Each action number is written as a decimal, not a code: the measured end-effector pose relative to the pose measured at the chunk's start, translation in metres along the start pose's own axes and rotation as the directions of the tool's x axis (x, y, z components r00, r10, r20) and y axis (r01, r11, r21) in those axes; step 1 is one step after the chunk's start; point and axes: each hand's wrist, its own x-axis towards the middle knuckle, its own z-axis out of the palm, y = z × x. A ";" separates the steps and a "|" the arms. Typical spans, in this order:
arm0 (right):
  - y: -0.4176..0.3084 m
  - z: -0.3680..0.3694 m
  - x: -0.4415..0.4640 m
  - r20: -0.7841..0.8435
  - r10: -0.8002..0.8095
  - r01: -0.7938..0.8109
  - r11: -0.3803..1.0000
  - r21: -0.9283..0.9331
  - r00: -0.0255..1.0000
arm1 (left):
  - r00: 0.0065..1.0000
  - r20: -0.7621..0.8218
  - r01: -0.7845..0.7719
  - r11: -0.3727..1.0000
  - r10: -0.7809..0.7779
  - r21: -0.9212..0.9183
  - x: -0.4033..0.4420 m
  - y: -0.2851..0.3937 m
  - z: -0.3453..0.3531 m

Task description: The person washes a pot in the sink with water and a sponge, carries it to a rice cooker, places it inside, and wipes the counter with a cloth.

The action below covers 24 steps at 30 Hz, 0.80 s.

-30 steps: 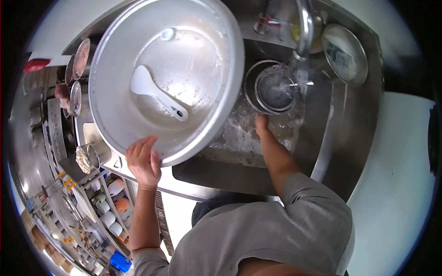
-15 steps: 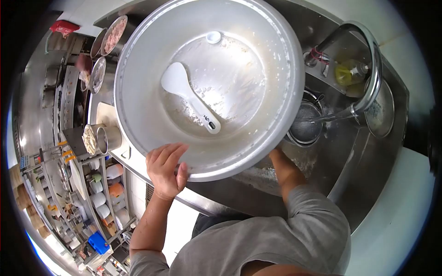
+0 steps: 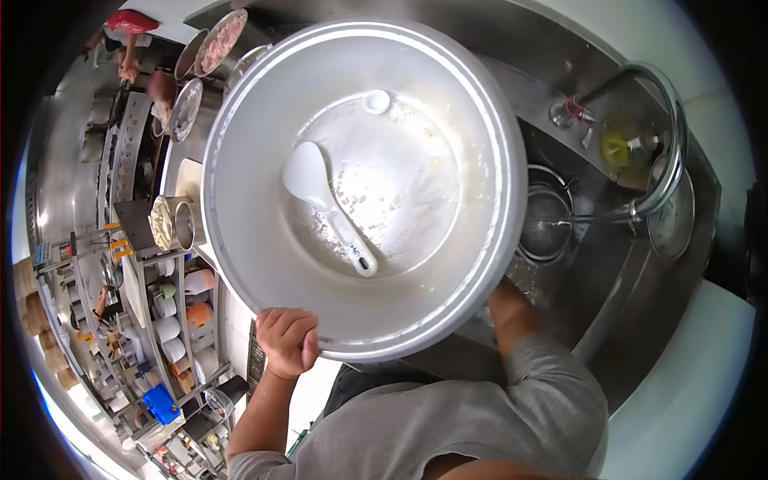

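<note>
A big silvery metal pot [image 3: 248,200] fills the middle of the head view, its mouth tilted up towards me. At its lower left edge, my left hand [image 3: 286,340] has its fingers curled over the rim. My right arm reaches behind the pot's lower right side, so the pot conceals that hand and I cannot tell its grip. Inside the pot lie a white rice paddle [image 3: 312,178] and a small white cup [image 3: 376,102]. Whitish residue and wet patches mark the pot's bottom.
Right of the pot is a metal sink [image 3: 632,272], where a curved faucet [image 3: 678,136] runs water into a round strainer [image 3: 548,224]. A yellow-green bottle [image 3: 616,150] stands behind. Food bowls [image 3: 220,44] line the upper left; a person's arm [image 3: 128,60] shows beyond.
The pot has shifted down in the view, towards my body, with the paddle and cup inside. My left hand's fingers have closed over the rim from a looser, more spread pose.
</note>
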 end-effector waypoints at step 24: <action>-0.040 -0.325 -0.294 -0.526 0.083 0.454 0.404 0.794 0.847 | 0.899 0.039 0.437 0.893 -0.436 -0.108 0.089 -0.168 -0.035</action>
